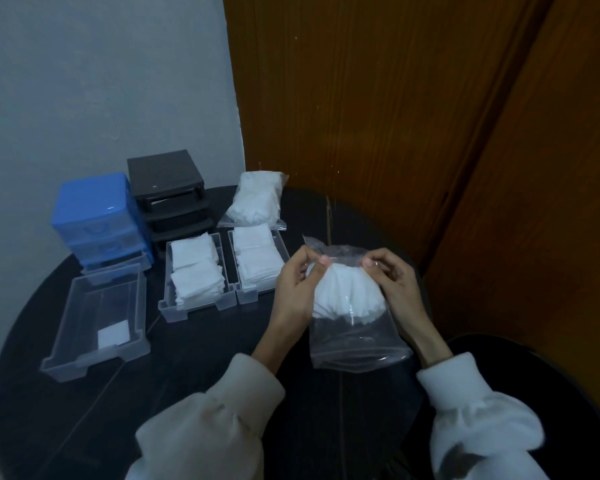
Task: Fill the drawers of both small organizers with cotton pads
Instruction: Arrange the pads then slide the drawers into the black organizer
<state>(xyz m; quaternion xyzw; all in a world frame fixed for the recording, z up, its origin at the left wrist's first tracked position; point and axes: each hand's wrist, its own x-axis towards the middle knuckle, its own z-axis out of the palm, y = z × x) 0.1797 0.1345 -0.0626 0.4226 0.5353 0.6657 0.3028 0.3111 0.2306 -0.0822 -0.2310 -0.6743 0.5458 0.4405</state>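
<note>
Both hands, left [297, 289] and right [394, 282], pinch the bag [355, 327] of cotton pads [347, 296] above the table [201, 344]; a sharp tug could spill pads short of the near-empty drawer [94, 320].

We are looking at a home room: a round black table [194, 358] is sitting against a plain grey wall [101, 81] and brown wooden door panels [378, 98].

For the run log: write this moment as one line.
hands: left hand and right hand pinch bag of pads | drawers: two full, one nearly empty | spare bag behind
</note>
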